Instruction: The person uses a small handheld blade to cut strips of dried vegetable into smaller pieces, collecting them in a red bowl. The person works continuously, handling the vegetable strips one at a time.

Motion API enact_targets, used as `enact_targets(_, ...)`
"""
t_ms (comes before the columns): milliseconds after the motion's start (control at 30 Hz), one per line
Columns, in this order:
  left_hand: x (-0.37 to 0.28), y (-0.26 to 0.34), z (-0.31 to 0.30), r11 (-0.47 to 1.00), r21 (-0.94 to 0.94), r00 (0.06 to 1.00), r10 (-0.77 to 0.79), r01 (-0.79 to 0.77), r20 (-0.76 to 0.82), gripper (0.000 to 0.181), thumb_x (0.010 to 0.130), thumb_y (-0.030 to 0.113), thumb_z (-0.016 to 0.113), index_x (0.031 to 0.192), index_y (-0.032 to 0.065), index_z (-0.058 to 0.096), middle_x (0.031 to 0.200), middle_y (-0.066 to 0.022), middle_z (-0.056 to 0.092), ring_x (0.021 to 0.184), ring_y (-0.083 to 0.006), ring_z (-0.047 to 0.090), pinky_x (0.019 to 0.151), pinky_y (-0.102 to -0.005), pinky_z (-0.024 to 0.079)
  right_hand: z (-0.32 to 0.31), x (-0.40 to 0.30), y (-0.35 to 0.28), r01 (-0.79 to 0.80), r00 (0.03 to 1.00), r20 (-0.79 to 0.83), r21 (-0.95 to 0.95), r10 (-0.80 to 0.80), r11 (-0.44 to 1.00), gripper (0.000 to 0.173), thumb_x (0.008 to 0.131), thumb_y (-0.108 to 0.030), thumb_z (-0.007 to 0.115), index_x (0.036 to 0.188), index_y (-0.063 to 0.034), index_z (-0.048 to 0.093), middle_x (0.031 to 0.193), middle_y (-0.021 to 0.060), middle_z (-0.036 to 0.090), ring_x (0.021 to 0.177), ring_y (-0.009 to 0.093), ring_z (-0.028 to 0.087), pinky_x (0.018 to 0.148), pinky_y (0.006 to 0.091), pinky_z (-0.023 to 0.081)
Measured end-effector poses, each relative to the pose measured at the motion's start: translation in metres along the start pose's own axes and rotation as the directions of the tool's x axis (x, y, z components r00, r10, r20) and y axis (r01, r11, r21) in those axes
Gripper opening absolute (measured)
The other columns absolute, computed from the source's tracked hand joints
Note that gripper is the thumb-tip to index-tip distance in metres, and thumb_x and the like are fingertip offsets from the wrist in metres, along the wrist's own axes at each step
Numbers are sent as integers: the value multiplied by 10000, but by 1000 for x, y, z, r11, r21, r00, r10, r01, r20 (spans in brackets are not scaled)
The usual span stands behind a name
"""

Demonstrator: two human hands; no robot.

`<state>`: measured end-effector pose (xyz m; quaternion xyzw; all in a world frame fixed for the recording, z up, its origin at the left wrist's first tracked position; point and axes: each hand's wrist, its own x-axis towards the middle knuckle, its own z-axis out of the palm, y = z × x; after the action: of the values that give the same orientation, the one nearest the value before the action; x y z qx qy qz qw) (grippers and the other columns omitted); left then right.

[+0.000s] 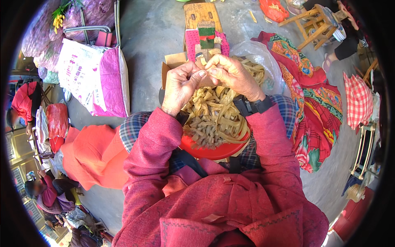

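My left hand (184,85) and my right hand (233,74) meet fingertip to fingertip above a red basin (202,151). Between their pinched fingers is a small pale yellow strip, mostly hidden by the fingers. A heap of flat, yellow-brown strips (220,102) lies in the basin under my hands, some loose and long. Toward the basin's near side are small, greyish-brown folded or knotted pieces (205,132). Just beyond my fingertips stands a wooden bench (202,15) with a green block banded in red (206,35) and pink dotted cloth (192,41).
A cardboard box (173,61) and a clear plastic bag (262,55) with more strips flank the bench. Floral cloth (308,89) lies to the right, near a wooden stool (319,26). At left are a white-and-magenta sack (92,77) and orange cloth (92,154). Other people sit around the edges.
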<state>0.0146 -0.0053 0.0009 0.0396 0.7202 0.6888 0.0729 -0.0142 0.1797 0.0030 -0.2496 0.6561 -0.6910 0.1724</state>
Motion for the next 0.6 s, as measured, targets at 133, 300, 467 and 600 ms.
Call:
enact_targets(133,1,-2,-4,1000,-17,999,-6,7,39,162,918,132,615,775,62,585,607,15,555,482,-25,457,415,-177,348,-9,-1,1,-186,982,-20,-37,185,982,109,927,-142,594,929,-34,584,790,-31,530,668,39,470,607,209,413)
enact_targets(300,13,-17,-3,999,-49,992,0,-6,-127,165,925,98,598,777,56,538,629,12,557,511,-41,486,458,-194,399,-18,1,12,-175,969,-192,-82,157,981,158,911,-171,612,914,-17,578,750,-37,530,689,41,491,601,213,413)
enact_targets(467,25,-34,-6,1000,27,962,22,-15,-271,169,894,45,624,744,40,545,636,51,509,580,-27,437,526,-207,394,-22,3,19,-204,945,-287,-137,158,969,102,915,-148,580,960,-59,557,829,-48,531,759,28,468,673,184,383)
enact_targets(600,28,-41,-7,999,31,951,19,-10,-309,207,895,44,621,718,46,514,637,56,494,589,-30,412,532,-210,382,-23,6,27,-118,940,-334,-108,75,987,84,911,-108,569,976,-60,545,853,-45,544,783,25,465,690,178,382)
